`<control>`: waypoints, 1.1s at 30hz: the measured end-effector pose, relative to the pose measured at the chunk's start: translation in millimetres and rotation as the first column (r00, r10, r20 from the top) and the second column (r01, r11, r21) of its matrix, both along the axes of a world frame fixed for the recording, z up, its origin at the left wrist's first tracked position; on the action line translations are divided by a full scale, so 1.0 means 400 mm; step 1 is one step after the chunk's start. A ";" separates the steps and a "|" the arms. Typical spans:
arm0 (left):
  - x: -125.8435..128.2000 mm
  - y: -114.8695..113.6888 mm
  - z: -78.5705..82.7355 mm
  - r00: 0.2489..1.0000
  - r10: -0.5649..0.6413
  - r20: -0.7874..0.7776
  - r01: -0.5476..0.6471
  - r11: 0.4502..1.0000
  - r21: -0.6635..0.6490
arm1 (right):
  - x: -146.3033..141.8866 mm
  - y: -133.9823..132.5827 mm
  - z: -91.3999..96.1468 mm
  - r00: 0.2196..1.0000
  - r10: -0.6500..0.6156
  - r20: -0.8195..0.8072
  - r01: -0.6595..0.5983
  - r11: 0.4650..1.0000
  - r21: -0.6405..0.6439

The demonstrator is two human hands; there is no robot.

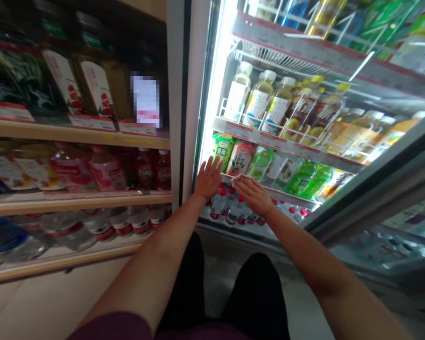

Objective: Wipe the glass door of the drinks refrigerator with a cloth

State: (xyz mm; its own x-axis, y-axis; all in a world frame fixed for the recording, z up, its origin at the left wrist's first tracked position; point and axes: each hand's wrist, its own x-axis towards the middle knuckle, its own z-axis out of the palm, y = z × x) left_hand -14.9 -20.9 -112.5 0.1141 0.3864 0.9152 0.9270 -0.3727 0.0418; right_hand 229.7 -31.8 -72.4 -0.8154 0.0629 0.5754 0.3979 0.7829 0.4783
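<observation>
My left hand (pixel 208 178) is spread flat with its fingers apart, reaching to the left end of a cooler shelf, just below a green-labelled drink pack (pixel 223 149). My right hand (pixel 252 193) lies palm down on the front edge of that shelf (pixel 286 194), fingers pressed on a small pale cloth or paper (pixel 238 178). Red-capped water bottles (pixel 230 208) stand on the shelf beneath both hands. A pink-labelled pack (pixel 241 158) sits just above my right hand.
The cooler's glass door (pixel 382 189) stands open on the right. Tea bottles (pixel 258 101) fill the shelf above. To the left, wooden store shelves (pixel 78 134) hold bottles and water (pixel 71 229). My dark-trousered legs (pixel 258 288) are below, over a pale floor.
</observation>
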 end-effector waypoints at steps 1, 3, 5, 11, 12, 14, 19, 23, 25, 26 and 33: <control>-0.005 0.005 -0.013 1.000 0.004 -0.004 -0.004 1.000 -0.003 | -0.001 0.005 0.022 1.000 0.000 0.004 0.000 1.000 0.017; -0.008 0.019 -0.031 1.000 0.013 -0.006 -0.013 1.000 0.016 | -0.017 0.022 0.083 0.992 -0.025 -0.120 0.032 0.998 0.061; -0.007 0.032 -0.040 1.000 0.010 -0.004 -0.010 0.999 0.048 | -0.047 0.037 0.129 0.940 -0.045 -0.338 0.077 0.994 0.083; -0.008 0.046 -0.048 1.000 -0.005 0.017 0.004 1.000 0.031 | -0.125 0.024 0.025 0.969 0.014 -0.246 -0.002 0.999 0.049; -0.009 0.045 -0.049 1.000 0.000 0.015 -0.001 1.000 0.022 | -0.124 0.018 0.004 0.986 0.040 -0.164 -0.034 0.999 0.035; -0.010 0.042 -0.049 1.000 0.010 0.005 -0.010 1.000 0.022 | -0.112 0.014 -0.002 0.993 0.077 -0.093 -0.077 0.997 0.008; -0.009 0.039 -0.047 1.000 0.019 -0.006 -0.019 0.999 0.039 | -0.070 0.036 0.086 0.909 0.046 -0.414 -0.006 0.995 0.098; -0.009 0.040 -0.048 1.000 0.006 -0.001 -0.005 0.999 0.038 | -0.057 0.026 0.027 0.927 0.088 -0.364 -0.063 0.995 0.082; -0.010 0.042 -0.048 1.000 0.007 -0.003 -0.007 0.997 0.073 | -0.046 0.014 -0.022 0.977 0.133 -0.165 -0.125 0.990 0.058; -0.010 0.042 -0.049 1.000 0.010 -0.008 -0.009 0.996 0.092 | -0.037 0.009 -0.035 0.987 0.142 -0.076 -0.139 0.989 0.049; -0.011 0.044 -0.048 0.998 0.065 -0.025 -0.062 0.992 0.109 | 0.053 0.021 0.047 0.928 0.023 -0.372 -0.011 0.999 0.035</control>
